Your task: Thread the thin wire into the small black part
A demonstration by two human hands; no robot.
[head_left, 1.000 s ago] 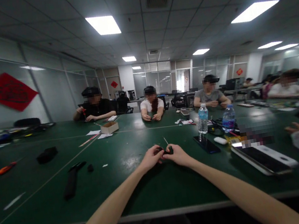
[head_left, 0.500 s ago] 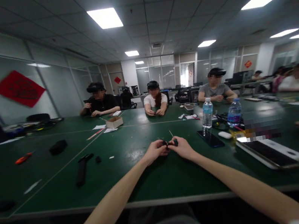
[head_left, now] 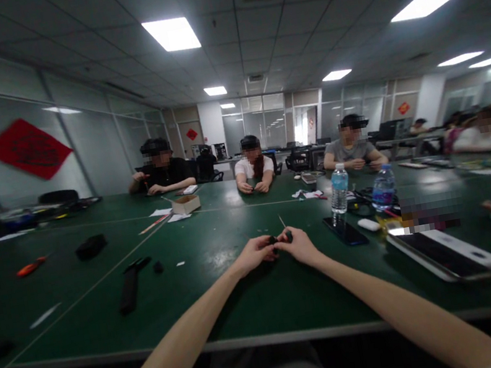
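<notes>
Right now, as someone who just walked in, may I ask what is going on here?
A person at a long green table holds a small dark object between the left hand and right hand; a thin pin sticks up near it. What the object is, is too small to tell. Three seated people face them across the table.

The pieces (head_left: 288, 236) in my left hand (head_left: 252, 255) and right hand (head_left: 299, 245) are black, against a dark green counter (head_left: 83, 311) ruled with pale lines. Off to the side, the screwdriver (head_left: 32, 265) is orange-red, the case (head_left: 91, 247) black, the box (head_left: 185, 204) cardboard brown. Farther off, a red diamond (head_left: 27, 149) carries dark characters.
</notes>
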